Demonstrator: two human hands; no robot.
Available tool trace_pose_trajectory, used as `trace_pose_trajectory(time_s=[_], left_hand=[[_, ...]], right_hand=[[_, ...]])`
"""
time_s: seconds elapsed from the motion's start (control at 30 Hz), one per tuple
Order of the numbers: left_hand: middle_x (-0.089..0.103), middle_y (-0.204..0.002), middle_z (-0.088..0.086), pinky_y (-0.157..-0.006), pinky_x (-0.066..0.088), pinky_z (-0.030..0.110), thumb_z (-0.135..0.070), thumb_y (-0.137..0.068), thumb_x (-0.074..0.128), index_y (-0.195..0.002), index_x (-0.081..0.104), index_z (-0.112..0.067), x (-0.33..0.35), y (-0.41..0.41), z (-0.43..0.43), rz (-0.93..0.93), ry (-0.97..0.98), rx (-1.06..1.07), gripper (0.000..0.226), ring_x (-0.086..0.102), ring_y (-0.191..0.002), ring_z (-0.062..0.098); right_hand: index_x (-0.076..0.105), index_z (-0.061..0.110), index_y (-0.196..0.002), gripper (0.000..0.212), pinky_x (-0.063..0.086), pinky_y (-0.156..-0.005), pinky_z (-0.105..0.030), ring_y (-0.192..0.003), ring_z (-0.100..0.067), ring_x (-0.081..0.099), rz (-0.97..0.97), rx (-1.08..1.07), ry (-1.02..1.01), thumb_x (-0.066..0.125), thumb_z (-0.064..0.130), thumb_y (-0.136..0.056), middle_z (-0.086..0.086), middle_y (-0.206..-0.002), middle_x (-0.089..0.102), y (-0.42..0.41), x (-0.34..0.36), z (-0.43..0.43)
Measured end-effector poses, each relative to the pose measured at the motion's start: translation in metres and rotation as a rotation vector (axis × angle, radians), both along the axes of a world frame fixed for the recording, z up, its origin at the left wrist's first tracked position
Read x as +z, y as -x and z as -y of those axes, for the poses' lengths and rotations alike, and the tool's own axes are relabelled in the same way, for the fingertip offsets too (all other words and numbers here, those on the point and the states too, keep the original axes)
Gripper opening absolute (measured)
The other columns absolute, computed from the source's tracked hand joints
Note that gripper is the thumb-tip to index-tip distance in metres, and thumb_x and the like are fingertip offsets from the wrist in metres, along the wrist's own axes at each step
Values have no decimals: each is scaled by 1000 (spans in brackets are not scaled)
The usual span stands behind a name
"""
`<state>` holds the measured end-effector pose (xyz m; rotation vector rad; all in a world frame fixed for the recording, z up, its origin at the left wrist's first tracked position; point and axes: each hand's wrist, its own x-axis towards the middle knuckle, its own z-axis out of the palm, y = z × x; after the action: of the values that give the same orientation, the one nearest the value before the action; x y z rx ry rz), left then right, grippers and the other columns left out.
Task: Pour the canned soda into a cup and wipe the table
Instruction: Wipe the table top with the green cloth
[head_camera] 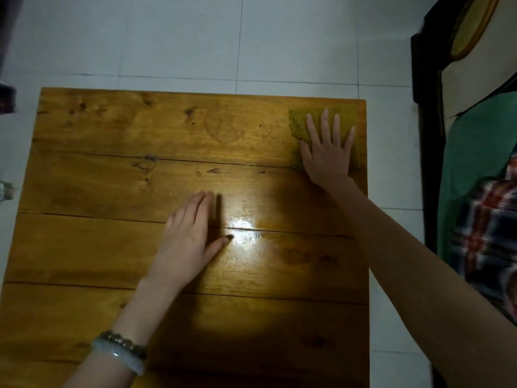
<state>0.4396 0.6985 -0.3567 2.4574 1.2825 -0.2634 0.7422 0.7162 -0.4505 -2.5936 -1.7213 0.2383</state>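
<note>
A wooden table [84, 191] made of long boards fills most of the view. A yellow-green cloth [347, 116] lies flat on the table, up in the far corner at about 1 o'clock. The right hand [327, 152] lies on top of the cloth. Its fingers are straight and spread wide, and they point to 12 o'clock. The palm presses the cloth down on the wood. The cloth sticks out past the fingertips and on both sides of the hand.

The left hand [190, 242] rests flat on the bare wood near the middle of the table. Its fingers are straight and close together, and the thumb sticks out toward 3 o'clock. It holds nothing. Two bracelets [123, 351] sit on the left wrist, down at about 7 o'clock.

A bright shiny spot [243, 233] glows on the wood just beside the left thumb. A faint round mark [223, 127] shows on the far board at 12 o'clock.

White floor tiles [167, 37] lie past the table. At 3 o'clock there is green cloth [475, 141] and checked cloth [486, 233]. At 9 o'clock, two small things at the edge of the view are too blurry to tell.
</note>
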Motion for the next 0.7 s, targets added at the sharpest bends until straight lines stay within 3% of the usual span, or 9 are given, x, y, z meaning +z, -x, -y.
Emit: trace_pose_trajectory(time_s=[0.3,0.43,0.5,0.7], left_hand=[[26,-152,7,-104,29,43,-55,-78,62,-148,21,-13,-15,44,40,-80,88,-48,91,29,-136,27],[27,-152,7,-108,27,42,-80,-74,36,-149,18,-14,-17,66,71,-138,63,-64,101,30,-137,24],[32,-150,9,-111,24,44,-83,-72,26,-147,22,-11,-19,76,89,-164,29,-63,104,35,-134,25],[30,-150,14,-111,25,51,-87,-65,28,-147,18,-9,-24,112,130,-202,-2,-59,113,33,-135,29]], right_hand=[[23,19,-148,64,5,-114,-54,-143,-32,17,-35,243,-4,11,46,-91,-11,-155,22,39,0,62],[25,19,-147,63,7,-114,-55,-143,-32,18,-40,281,6,13,45,-91,-11,-155,23,56,1,93],[25,20,-147,61,8,-114,-55,-142,-32,19,-24,310,-10,16,45,-92,-10,-154,23,61,-1,112],[25,20,-147,59,9,-113,-57,-142,-32,19,-12,302,-42,21,43,-93,-11,-154,24,78,-5,184]])
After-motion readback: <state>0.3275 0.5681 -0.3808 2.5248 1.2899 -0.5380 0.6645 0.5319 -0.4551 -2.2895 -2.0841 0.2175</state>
